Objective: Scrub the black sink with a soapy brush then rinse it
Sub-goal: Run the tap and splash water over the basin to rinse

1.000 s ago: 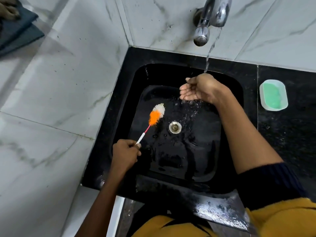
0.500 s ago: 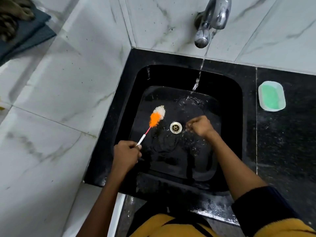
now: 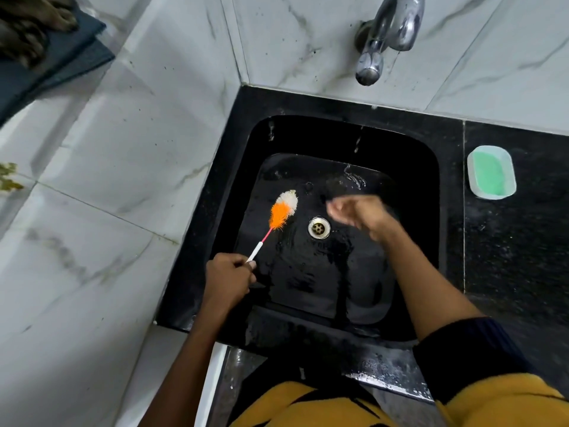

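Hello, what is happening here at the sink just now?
A person is cleaning a black sink. The left hand holds a thin brush by its white handle, with the orange and white bristles over the wet basin floor, left of the drain. The right hand is blurred, low in the basin just right of the drain, and seems to hold nothing. Only a thin trickle falls below the tap. A dish of green soap sits on the counter to the right.

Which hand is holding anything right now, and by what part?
Left hand grips the brush by the white end of its handle, bristles over the sink floor. Right hand is motion-blurred; nothing visible in it.
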Motion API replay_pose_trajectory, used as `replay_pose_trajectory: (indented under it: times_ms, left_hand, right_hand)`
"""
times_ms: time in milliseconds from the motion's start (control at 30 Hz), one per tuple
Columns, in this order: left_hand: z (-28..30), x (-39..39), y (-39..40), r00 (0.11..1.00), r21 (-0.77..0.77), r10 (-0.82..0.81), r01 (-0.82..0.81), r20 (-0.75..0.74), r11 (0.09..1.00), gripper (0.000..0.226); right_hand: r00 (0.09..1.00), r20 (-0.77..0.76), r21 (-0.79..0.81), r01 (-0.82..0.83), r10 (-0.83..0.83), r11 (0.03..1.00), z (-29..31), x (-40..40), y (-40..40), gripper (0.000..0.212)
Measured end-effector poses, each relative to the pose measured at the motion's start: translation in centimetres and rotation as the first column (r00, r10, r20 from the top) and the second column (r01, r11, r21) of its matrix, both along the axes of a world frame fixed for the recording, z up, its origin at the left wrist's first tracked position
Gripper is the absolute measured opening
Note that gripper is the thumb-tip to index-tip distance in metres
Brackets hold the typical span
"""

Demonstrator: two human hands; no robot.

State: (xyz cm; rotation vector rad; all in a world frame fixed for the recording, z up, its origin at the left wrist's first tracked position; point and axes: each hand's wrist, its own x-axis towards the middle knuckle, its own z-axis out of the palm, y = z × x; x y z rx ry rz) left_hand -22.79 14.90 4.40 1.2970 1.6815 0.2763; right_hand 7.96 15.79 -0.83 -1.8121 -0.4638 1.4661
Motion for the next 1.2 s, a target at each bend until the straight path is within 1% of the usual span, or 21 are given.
replay_pose_trajectory:
  times_ms: [67,100,233,333,433,500,533,567,600,633,667,700,800,900,967,1000,1033,1067,1100,1133,1200]
  left_hand:
    - [0.0,-0.2,-0.1,1.000,-0.002,-0.008,0.008,0.004,1.000,0.022]
    - [-0.1,-0.3,-0.1,1.000,-0.002,-0.014,0.014,0.007,1.000,0.022]
    - [-0.1,-0.4,-0.3,1.000,0.000,-0.020,0.020,0.017,1.000,0.022]
    - [-0.1,-0.4,-0.4,0.999,0.003,-0.030,0.030,0.027,1.000,0.022]
    - [0.1,-0.3,-0.6,0.999,0.005,-0.032,0.032,0.033,0.999,0.021]
    - [0.0,-0.2,-0.6,0.999,0.004,-0.028,0.027,0.031,1.000,0.022]
    - [0.0,-0.2,-0.6,0.999,0.004,-0.030,0.030,0.029,1.000,0.022]
    - [0.0,-0.2,-0.6,0.999,0.003,-0.037,0.037,0.024,0.999,0.021]
    - [0.0,-0.2,-0.6,0.999,0.002,-0.045,0.045,0.017,0.999,0.021]
    - [0.0,-0.3,-0.6,0.999,0.000,-0.052,0.052,0.012,0.999,0.021]
    - [-0.1,-0.3,-0.6,0.998,-0.002,-0.060,0.060,0.011,0.998,0.022]
    - [-0.1,-0.4,-0.6,0.998,-0.003,-0.068,0.068,0.012,0.998,0.022]
    - [-0.2,-0.6,-0.6,0.996,0.000,-0.084,0.084,0.016,0.996,0.022]
    - [-0.2,-0.7,-0.8,0.994,0.008,-0.103,0.103,0.021,0.995,0.022]
    - [-0.1,-0.6,-0.9,0.993,0.004,-0.116,0.116,0.031,0.993,0.023]
    - [0.0,-0.5,-0.9,0.992,0.004,-0.123,0.123,0.035,0.992,0.023]
    - [0.0,-0.4,-1.0,0.991,0.006,-0.128,0.128,0.041,0.992,0.024]
    - [0.0,-0.3,-1.1,0.990,0.009,-0.133,0.133,0.051,0.991,0.024]
    - [-0.1,-0.2,-1.1,0.988,0.011,-0.141,0.140,0.060,0.990,0.024]
    - [-0.2,0.0,-1.2,0.986,0.014,-0.150,0.149,0.067,0.989,0.024]
    - [-0.5,0.6,-1.7,0.981,0.022,-0.176,0.175,0.078,0.984,0.025]
  right_hand:
    - [0.820,0.454,-0.309,-0.222,0.349,0.925,-3.9,-1.0,-2.4,0.014]
    - [0.777,0.500,-0.350,-0.222,0.382,0.910,-4.8,-1.5,-3.1,0.016]
    - [0.941,0.317,-0.151,-0.070,0.116,0.986,-3.6,-2.0,-2.0,0.026]
    - [0.986,0.118,0.059,0.111,-0.117,0.992,1.1,-1.6,0.3,0.023]
    - [0.955,-0.211,0.282,0.263,-0.207,0.923,5.5,-0.9,1.0,0.019]
    - [0.837,-0.492,0.259,0.402,-0.238,0.879,5.1,-1.2,0.3,0.020]
    - [0.825,-0.495,0.185,0.407,-0.273,0.894,3.8,-1.6,-0.2,0.020]
    - [0.899,-0.325,0.117,0.347,-0.294,0.931,2.3,-2.2,-1.0,0.019]
    - [0.978,-0.029,0.008,0.205,-0.205,0.979,0.8,-2.9,-1.9,0.018]
    - [0.966,0.258,-0.139,0.002,0.035,0.990,-0.7,-3.6,-3.0,0.017]
    - [0.871,0.431,-0.298,-0.111,0.238,0.948,-1.7,-4.5,-4.2,0.017]
    - [0.819,0.459,-0.384,-0.168,0.345,0.908,-2.1,-5.3,-5.1,0.016]
    - [0.994,0.113,-0.199,0.037,-0.015,0.979,-1.3,-6.5,-5.8,0.019]
    - [0.881,-0.362,0.015,0.331,-0.304,0.943,0.7,-6.1,-5.6,0.020]
    - [0.791,-0.497,0.044,0.433,-0.356,0.900,1.3,-5.9,-5.8,0.022]
    - [0.845,-0.398,0.022,0.397,-0.356,0.918,1.2,-5.9,-6.0,0.020]
    - [0.954,-0.129,-0.024,0.270,-0.270,0.963,0.8,-6.2,-6.4,0.016]
    - [0.986,0.145,-0.129,0.098,-0.079,0.987,0.4,-6.7,-6.8,0.014]
    - [0.940,0.330,-0.260,0.007,0.082,0.966,0.2,-7.3,-7.3,0.015]
    - [0.902,0.399,-0.332,-0.023,0.162,0.943,0.2,-8.1,-7.7,0.015]
    - [0.976,0.214,-0.200,0.019,0.025,0.980,0.7,-9.6,-8.3,0.013]
